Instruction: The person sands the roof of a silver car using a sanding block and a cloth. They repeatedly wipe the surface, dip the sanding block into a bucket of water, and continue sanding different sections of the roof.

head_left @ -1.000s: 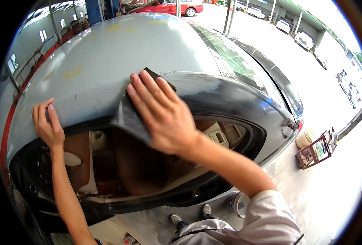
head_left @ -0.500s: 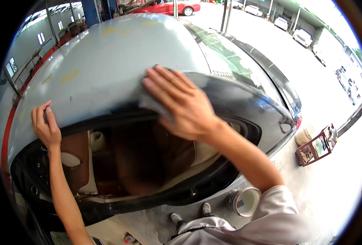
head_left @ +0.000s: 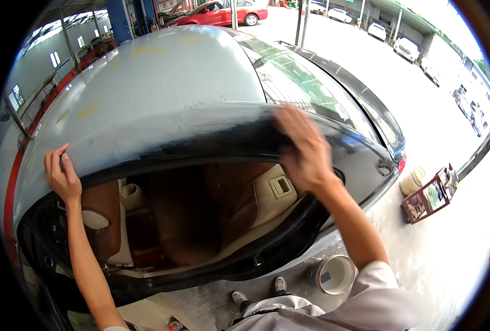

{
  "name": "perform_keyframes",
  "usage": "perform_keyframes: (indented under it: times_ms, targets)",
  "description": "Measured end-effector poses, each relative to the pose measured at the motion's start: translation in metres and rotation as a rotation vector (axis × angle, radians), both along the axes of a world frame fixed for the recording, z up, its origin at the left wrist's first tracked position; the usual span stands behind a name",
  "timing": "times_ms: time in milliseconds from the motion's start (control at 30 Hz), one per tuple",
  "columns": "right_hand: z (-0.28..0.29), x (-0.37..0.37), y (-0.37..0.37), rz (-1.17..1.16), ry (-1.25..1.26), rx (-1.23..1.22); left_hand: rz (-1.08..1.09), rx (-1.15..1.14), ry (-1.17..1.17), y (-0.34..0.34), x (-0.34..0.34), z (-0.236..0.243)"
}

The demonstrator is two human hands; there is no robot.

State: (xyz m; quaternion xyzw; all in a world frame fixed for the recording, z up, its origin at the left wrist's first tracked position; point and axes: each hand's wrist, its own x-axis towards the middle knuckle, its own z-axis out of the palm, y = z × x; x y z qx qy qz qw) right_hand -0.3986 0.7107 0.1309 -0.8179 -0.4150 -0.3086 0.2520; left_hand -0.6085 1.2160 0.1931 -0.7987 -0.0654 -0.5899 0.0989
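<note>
A car roof (head_left: 162, 71) in dull grey, with yellowish patches, spreads before me. Along its near edge, above the door opening, runs a dark, scuffed roof rail (head_left: 200, 138). My right hand (head_left: 305, 146) lies on the rear part of this rail with its fingers stretched out, blurred by motion. The grey sheet, like sandpaper, seen under this palm a moment earlier is mostly hidden by the hand now. At the front end of the rail, my left hand (head_left: 62, 175) rests its fingertips on the grey edge, fingers apart from the thumb and holding nothing.
Through the door opening, brown and cream seats (head_left: 261, 198) show. A white bucket (head_left: 334, 274) stands on the floor by my right side. Farther right are a beige bucket (head_left: 412, 181) and a dark red cart (head_left: 430, 194). A red car (head_left: 220, 13) is parked beyond the roof.
My right hand has slid along the rail to the right, toward the rear window, uncovering the dark scuffed stretch. My left hand stays at the roof edge.
</note>
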Motion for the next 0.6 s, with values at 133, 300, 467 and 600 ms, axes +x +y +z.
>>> perform_keyframes:
  times_ms: [133, 300, 467, 600]
  targets:
    - [-0.045, 0.016, -0.107, -0.178, 0.185, 0.119, 0.028, -0.117, -0.053, -0.011, 0.007, -0.005]
    - [-0.036, -0.022, -0.02, 0.056, -0.098, -0.034, 0.093, -0.207, -0.058, -0.044, 0.025, -0.004]
    - [-0.003, -0.089, 0.129, 0.318, -0.216, -0.191, 0.06, -0.184, -0.081, -0.047, 0.014, 0.006]
    - [0.016, -0.119, 0.221, 0.41, -0.249, -0.223, -0.034, -0.167, 0.011, -0.038, 0.008, -0.002]
